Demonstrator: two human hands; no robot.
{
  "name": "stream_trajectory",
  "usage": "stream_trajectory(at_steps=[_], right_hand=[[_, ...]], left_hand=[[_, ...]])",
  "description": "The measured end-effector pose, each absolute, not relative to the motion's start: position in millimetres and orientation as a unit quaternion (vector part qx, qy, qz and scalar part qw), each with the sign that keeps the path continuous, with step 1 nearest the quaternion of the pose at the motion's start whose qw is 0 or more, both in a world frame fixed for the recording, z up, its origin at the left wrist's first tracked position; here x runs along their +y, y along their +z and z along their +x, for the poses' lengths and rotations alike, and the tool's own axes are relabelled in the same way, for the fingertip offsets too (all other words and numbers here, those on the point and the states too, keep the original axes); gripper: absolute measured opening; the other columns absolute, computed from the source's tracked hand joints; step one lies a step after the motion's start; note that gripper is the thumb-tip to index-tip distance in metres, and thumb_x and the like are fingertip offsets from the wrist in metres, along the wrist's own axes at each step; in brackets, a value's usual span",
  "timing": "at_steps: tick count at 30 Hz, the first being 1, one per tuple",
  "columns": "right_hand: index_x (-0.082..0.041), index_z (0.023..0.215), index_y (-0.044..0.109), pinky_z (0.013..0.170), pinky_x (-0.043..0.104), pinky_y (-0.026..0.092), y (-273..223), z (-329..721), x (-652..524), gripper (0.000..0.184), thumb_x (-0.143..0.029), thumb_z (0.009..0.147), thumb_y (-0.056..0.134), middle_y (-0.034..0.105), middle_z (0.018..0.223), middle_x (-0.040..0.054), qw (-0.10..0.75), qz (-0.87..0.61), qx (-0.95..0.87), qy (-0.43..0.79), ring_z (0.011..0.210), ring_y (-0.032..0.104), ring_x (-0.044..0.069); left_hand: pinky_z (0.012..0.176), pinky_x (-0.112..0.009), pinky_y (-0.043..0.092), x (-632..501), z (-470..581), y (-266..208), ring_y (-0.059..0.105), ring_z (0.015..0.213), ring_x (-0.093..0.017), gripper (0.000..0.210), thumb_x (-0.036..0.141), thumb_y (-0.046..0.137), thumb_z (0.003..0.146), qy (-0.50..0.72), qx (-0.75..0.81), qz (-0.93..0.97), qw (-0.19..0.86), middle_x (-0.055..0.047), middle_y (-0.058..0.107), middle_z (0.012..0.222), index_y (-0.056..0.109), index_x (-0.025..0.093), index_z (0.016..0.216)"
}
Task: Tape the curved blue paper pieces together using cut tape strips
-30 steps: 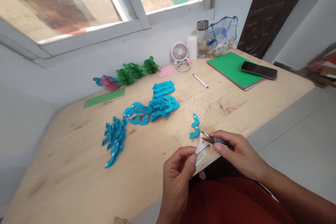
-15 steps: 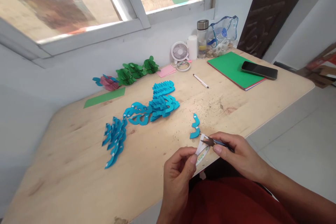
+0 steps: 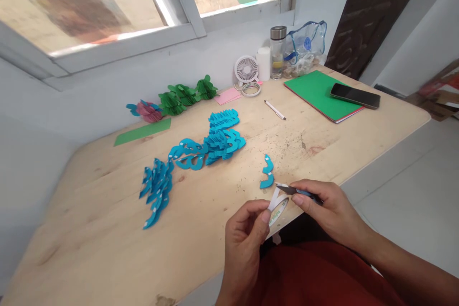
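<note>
My left hand (image 3: 247,227) pinches a roll of double-sided tape (image 3: 283,207) at the table's front edge, with a short white strip pulled up from it. In my right hand (image 3: 324,203) is a pair of dark-bladed scissors (image 3: 287,190), the blades pressed together by the strip's end. A small white bit appears along the blades; whether it is cut free I cannot tell. Just beyond the blades lies a wavy blue paper piece (image 3: 267,172) with white tape patches. Farther left are stacked blue paper pieces (image 3: 224,146) and a fanned row of blue pieces (image 3: 158,189).
Green paper flowers (image 3: 182,97) and a pink-and-blue one (image 3: 148,111) line the wall. A green paper strip (image 3: 143,132), pen (image 3: 275,110), small fan (image 3: 246,70), glass bottle (image 3: 277,52), green sheets (image 3: 319,95) and phone (image 3: 355,95) also lie or stand on the table.
The scissor blades, spread around the tape strip before, are now closed. A small white bit now lies along them, and the strip below looks shorter. Both hands stay almost in place.
</note>
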State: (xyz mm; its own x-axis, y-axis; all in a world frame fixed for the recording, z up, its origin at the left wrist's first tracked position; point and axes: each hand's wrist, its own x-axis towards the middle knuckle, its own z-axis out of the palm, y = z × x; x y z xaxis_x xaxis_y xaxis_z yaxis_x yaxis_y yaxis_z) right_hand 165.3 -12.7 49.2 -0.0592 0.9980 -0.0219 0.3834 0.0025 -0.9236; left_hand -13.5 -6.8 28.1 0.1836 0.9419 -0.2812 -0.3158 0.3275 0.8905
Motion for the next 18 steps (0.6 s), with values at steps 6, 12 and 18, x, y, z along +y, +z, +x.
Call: stream_trajectory(at_steps=[6, 12, 18], right_hand=[[-0.02, 0.097, 0.071, 0.066, 0.028, 0.051, 47.3, 165.6, -13.0, 0.029, -0.04, 0.09, 0.051, 0.073, 0.088, 0.0054, 0.376, -0.605, -0.629, 0.313, 0.077, 0.066, 0.019], [-0.02, 0.101, 0.065, 0.071, 0.027, 0.05, 48.9, 165.7, -12.2, 0.027, -0.04, 0.09, 0.051, 0.07, 0.093, 0.0057, 0.368, -0.594, -0.645, 0.309, 0.082, 0.065, 0.019], [-0.02, 0.094, 0.066, 0.071, 0.028, 0.048, 53.7, 164.5, -10.7, 0.026, -0.041, 0.09, 0.05, 0.068, 0.085, 0.0037, 0.357, -0.579, -0.644, 0.351, 0.081, 0.063, 0.019]], left_hand=[[0.047, -0.018, 0.033, -9.4, -15.6, 27.0, 0.038, 0.05, -0.007, 0.019, 0.035, 0.073, 0.072, 0.452, 0.452, 0.351, 0.684, 0.004, 0.047, 0.054, 0.071, 0.017, 0.078], [0.048, -0.019, 0.03, -8.8, -17.5, 24.1, 0.036, 0.05, -0.007, 0.023, 0.037, 0.072, 0.074, 0.459, 0.458, 0.36, 0.671, 0.002, 0.05, 0.056, 0.07, 0.015, 0.08], [0.05, -0.019, 0.032, -6.2, -17.6, 23.0, 0.039, 0.052, -0.007, 0.017, 0.033, 0.07, 0.077, 0.467, 0.433, 0.38, 0.67, 0.001, 0.057, 0.062, 0.07, 0.017, 0.081]])
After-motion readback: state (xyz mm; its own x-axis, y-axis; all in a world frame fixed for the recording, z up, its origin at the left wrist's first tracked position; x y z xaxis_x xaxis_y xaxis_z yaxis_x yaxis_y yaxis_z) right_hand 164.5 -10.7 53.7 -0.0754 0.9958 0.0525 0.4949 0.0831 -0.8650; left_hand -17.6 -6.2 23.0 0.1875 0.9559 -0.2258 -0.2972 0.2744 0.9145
